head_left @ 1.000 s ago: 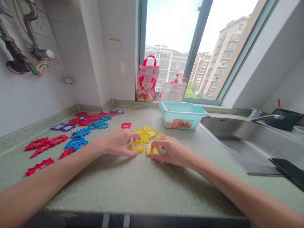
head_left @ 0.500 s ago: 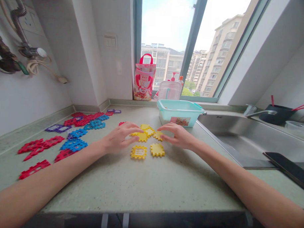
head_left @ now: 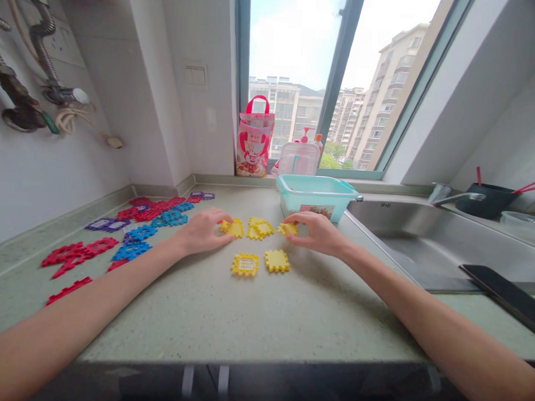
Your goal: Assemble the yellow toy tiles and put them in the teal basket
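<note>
While both hands work the far row of yellow pieces, the left hand (head_left: 202,230) has its fingers closed on the left yellow tile (head_left: 234,227), and the right hand (head_left: 319,233) pinches the right yellow tile (head_left: 288,229) between thumb and fingertips. Each tile lies inward of its own hand, low over the worktop (head_left: 254,323), with the middle yellow tiles (head_left: 260,228) between them. The near yellow pair (head_left: 245,264) lies untouched, closer to the person, about midway between the hands.
</note>
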`<state>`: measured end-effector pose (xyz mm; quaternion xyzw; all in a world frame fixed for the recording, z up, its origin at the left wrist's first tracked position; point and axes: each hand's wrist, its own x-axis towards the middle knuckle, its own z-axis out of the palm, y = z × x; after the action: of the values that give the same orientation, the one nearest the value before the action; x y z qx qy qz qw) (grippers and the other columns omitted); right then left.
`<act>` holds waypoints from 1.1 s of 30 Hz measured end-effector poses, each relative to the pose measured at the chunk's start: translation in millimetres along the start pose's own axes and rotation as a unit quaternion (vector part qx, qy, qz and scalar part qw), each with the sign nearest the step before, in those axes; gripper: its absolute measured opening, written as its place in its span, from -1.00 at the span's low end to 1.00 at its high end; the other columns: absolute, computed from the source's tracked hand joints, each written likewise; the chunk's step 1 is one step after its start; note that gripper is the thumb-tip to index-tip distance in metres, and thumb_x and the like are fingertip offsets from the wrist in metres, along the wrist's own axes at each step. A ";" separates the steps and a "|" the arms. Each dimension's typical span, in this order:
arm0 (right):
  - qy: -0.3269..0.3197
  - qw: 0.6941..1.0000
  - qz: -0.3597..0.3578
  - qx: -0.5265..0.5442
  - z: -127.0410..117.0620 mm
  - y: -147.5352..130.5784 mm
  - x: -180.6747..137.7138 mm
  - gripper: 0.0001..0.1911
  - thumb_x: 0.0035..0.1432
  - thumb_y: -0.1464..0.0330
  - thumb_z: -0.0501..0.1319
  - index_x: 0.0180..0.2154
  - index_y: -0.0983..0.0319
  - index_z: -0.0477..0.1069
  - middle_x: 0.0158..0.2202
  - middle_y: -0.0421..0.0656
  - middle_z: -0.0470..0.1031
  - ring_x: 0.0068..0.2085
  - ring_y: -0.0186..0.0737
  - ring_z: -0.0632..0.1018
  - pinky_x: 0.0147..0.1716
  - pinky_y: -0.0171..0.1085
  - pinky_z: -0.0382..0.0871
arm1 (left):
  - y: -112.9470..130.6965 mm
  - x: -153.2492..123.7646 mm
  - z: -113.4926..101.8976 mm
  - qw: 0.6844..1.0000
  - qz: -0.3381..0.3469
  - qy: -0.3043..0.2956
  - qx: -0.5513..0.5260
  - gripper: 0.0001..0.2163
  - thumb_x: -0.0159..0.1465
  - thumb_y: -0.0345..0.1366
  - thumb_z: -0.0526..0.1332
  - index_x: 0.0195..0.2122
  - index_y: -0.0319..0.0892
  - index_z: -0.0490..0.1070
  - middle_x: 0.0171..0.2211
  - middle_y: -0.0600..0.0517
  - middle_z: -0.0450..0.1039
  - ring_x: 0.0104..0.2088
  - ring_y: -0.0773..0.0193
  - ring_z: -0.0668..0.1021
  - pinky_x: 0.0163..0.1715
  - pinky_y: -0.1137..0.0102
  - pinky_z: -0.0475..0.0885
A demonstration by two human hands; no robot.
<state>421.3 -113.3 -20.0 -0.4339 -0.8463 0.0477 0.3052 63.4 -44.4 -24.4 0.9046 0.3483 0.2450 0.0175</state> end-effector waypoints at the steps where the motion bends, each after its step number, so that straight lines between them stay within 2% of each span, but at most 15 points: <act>1: -0.008 0.998 -0.020 0.054 -1.0 -5.6 -0.3 -0.62 0.21 0.22 0.41 0.04 0.16 0.60 0.00 -0.06 0.68 0.00 -0.04 0.64 0.08 -0.08 0.49 | 2.3 -0.3 -2.1 1.000 0.001 0.017 0.002 -0.58 0.25 0.00 0.37 0.03 -0.14 0.58 0.02 -0.13 0.61 0.03 -0.03 0.60 0.13 0.07 0.47; 3: -0.060 0.986 -0.049 0.148 -1.0 -16.7 -1.2 -0.58 0.21 0.17 0.41 0.07 0.15 0.58 0.07 -0.07 0.65 0.07 -0.04 0.62 0.15 -0.05 0.45 | 8.3 -1.4 -7.5 0.999 0.006 0.041 -0.007 -0.55 0.24 -0.05 0.37 0.10 -0.14 0.56 0.03 -0.12 0.61 0.01 -0.01 0.60 0.13 0.09 0.47; 5: -0.128 0.972 -0.059 0.189 1.0 -25.1 -1.9 -0.61 0.20 0.16 0.42 0.03 0.15 0.60 0.09 -0.08 0.64 0.09 -0.03 0.61 0.18 -0.04 0.43 | 15.2 -3.5 -13.2 0.998 0.017 0.044 -0.042 -0.57 0.28 -0.08 0.32 0.13 -0.12 0.56 0.03 -0.11 0.60 0.02 0.02 0.60 0.14 0.12 0.48; 7: -0.178 0.961 -0.056 0.202 3.3 -29.3 -2.3 -0.67 0.19 0.17 0.43 -0.05 0.16 0.62 0.07 -0.10 0.64 0.09 -0.04 0.60 0.18 -0.06 0.42 | 22.7 -6.1 -17.2 0.995 0.044 0.022 -0.090 -0.60 0.32 -0.07 0.29 0.13 -0.12 0.58 0.04 -0.11 0.59 0.03 0.03 0.60 0.14 0.13 0.48; 10: -0.197 0.955 -0.044 0.219 5.1 -28.4 -2.6 -0.69 0.21 0.14 0.43 -0.11 0.18 0.62 0.08 -0.10 0.63 0.12 -0.03 0.58 0.20 -0.08 0.39 | 33.9 -9.5 -18.1 0.983 0.105 -0.034 -0.146 -0.58 0.31 -0.05 0.34 0.12 -0.11 0.58 0.02 -0.14 0.60 0.04 0.01 0.60 0.16 0.10 0.46; 12: -0.182 0.954 -0.025 0.236 7.1 -24.0 -3.3 -0.65 0.26 0.09 0.39 -0.07 0.19 0.61 0.10 -0.08 0.61 0.13 -0.02 0.58 0.19 -0.07 0.41 | 38.9 -10.3 -16.5 0.974 0.145 -0.078 -0.153 -0.57 0.28 -0.05 0.38 0.11 -0.11 0.59 0.00 -0.14 0.62 0.04 -0.01 0.60 0.17 0.07 0.45; 15: -0.100 0.966 0.027 0.237 16.1 -11.9 -3.9 -0.58 0.32 0.08 0.32 0.06 0.20 0.56 0.13 -0.03 0.60 0.14 -0.02 0.58 0.12 -0.06 0.49 | 37.9 -8.6 -13.9 0.969 0.170 -0.107 -0.147 -0.50 0.25 0.01 0.42 0.15 -0.10 0.55 0.03 -0.13 0.62 0.06 -0.03 0.59 0.23 0.05 0.40; 18: -0.021 0.979 0.064 0.191 31.7 4.6 1.2 -0.54 0.36 0.17 0.29 0.21 0.18 0.48 0.22 0.01 0.55 0.13 -0.04 0.59 0.13 -0.03 0.52 | 25.3 -3.9 -9.9 0.987 0.113 -0.044 -0.106 -0.57 0.37 0.02 0.28 0.17 -0.08 0.54 0.09 -0.13 0.60 0.11 -0.02 0.57 0.26 0.04 0.37; 20: -0.006 0.986 0.064 0.156 42.7 14.9 9.8 -0.49 0.36 0.28 0.26 0.30 0.16 0.42 0.26 0.01 0.53 0.14 -0.05 0.60 0.19 0.01 0.49 | 13.3 -0.6 -4.9 0.998 0.050 -0.002 -0.030 -0.60 0.43 -0.04 0.19 0.18 -0.11 0.53 0.14 -0.15 0.57 0.17 -0.03 0.53 0.28 0.03 0.35; 22: -0.018 0.992 0.040 0.119 51.7 22.0 21.0 -0.43 0.33 0.37 0.27 0.34 0.14 0.38 0.31 0.01 0.48 0.23 -0.03 0.56 0.29 0.06 0.39 | 1.2 1.5 1.7 0.999 0.002 -0.005 0.049 -0.53 0.41 -0.07 0.19 0.28 -0.14 0.46 0.26 -0.19 0.47 0.29 -0.08 0.44 0.33 -0.01 0.28; 24: -0.045 0.995 0.002 0.085 57.4 25.0 30.8 -0.47 0.32 0.41 0.26 0.30 0.12 0.45 0.35 0.00 0.44 0.30 0.00 0.50 0.36 0.07 0.31 | -8.9 2.1 7.7 0.995 -0.018 -0.048 0.086 -0.43 0.40 -0.04 0.18 0.39 -0.12 0.34 0.40 -0.19 0.31 0.40 -0.10 0.32 0.39 -0.03 0.18; 26: -0.065 0.995 -0.030 0.063 59.1 24.8 36.0 -0.59 0.37 0.40 0.23 0.20 0.14 0.54 0.31 0.00 0.48 0.30 0.01 0.50 0.35 0.04 0.32 | -15.4 1.9 10.9 0.992 -0.017 -0.094 0.087 -0.45 0.45 0.01 0.11 0.42 -0.04 0.32 0.43 -0.14 0.27 0.44 -0.09 0.27 0.41 -0.06 0.12; 29: -0.058 0.996 -0.042 0.060 55.6 21.4 34.1 -0.70 0.41 0.30 0.23 0.08 0.19 0.61 0.16 0.00 0.62 0.17 0.00 0.60 0.23 -0.01 0.44 | -17.6 2.2 9.0 0.991 0.015 -0.113 0.077 -0.54 0.50 0.00 0.05 0.32 0.04 0.46 0.31 -0.08 0.45 0.37 -0.09 0.37 0.38 -0.09 0.12; 33: -0.006 0.992 0.029 0.125 46.3 13.6 20.0 -0.60 0.32 0.14 0.33 0.08 0.21 0.59 0.07 0.01 0.65 0.04 -0.01 0.65 0.08 -0.05 0.54 | -14.4 3.9 3.7 0.994 0.042 -0.086 0.058 -0.59 0.47 -0.01 0.11 0.15 -0.04 0.60 0.11 -0.14 0.61 0.14 -0.05 0.56 0.26 0.02 0.32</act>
<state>396.3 -81.1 -52.6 -0.4162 -0.8230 0.1643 0.3500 58.7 -30.5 -28.8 0.9355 0.3212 0.1466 -0.0150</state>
